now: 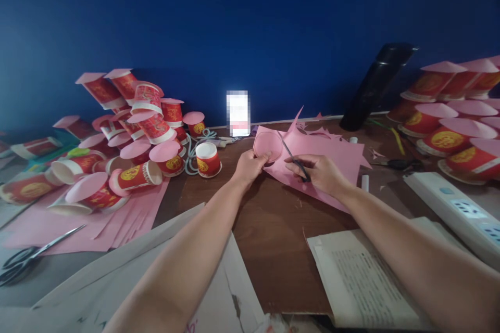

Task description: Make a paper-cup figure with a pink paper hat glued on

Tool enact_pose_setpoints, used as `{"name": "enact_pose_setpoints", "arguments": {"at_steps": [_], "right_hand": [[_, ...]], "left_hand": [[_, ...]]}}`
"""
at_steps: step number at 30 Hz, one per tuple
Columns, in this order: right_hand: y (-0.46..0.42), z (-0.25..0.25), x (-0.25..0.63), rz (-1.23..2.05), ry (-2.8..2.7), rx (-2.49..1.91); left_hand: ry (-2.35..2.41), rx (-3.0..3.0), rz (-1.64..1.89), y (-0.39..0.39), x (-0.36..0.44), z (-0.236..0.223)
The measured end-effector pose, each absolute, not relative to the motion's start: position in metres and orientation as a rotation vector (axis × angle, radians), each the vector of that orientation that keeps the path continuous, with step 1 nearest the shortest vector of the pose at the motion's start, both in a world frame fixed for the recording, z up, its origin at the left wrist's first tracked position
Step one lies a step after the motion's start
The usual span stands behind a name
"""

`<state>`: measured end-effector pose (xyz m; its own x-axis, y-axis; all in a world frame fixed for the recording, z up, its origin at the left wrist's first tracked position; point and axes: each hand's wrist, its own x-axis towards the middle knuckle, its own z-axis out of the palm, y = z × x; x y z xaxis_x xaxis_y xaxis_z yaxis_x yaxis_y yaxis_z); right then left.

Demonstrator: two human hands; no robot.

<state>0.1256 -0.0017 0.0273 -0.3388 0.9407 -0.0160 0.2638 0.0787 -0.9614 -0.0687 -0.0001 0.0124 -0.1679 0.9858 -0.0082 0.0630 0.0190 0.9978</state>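
A large pink paper sheet (332,177) with a ragged cut upper edge lies over the brown table. My left hand (252,167) pinches the sheet's left end, thumb on top, beside a round outlined part. Scissors (300,166) with dark handles are gripped in my right hand (318,170). Their blades point up and left across the pink paper, along the right side of the round part. Close to my left hand stands a red paper cup (208,161), upside down with its white base up.
Several red cups with pink paper discs (156,125) are piled at left; more (449,135) are stacked at right. Other scissors (39,252) lie at far left. A black bottle (375,86), a lit phone (238,113), a power strip (457,208) and a printed booklet (363,276) surround the workspace.
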Motion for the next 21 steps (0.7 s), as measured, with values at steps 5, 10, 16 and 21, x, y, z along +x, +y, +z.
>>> {"name": "enact_pose_setpoints", "arguments": {"at_steps": [5,10,16,21], "right_hand": [[-0.0021,0.0306,0.1251,1.264,-1.669,-1.220],[-0.0012,0.0301,0.1261,1.230,-1.711,-1.221],[-0.0003,0.0290,0.1268,1.239,-1.716,-1.193],[-0.0015,0.0322,0.1257,1.225,-1.720,-1.206]], "left_hand": [[1.369,1.149,1.273,0.0003,-0.0688,0.0130],[1.339,1.129,1.286,0.0010,-0.0695,0.0122],[1.321,1.125,1.293,0.0021,-0.0701,0.0097],[1.311,1.128,1.296,0.0026,-0.0709,0.0094]]}}
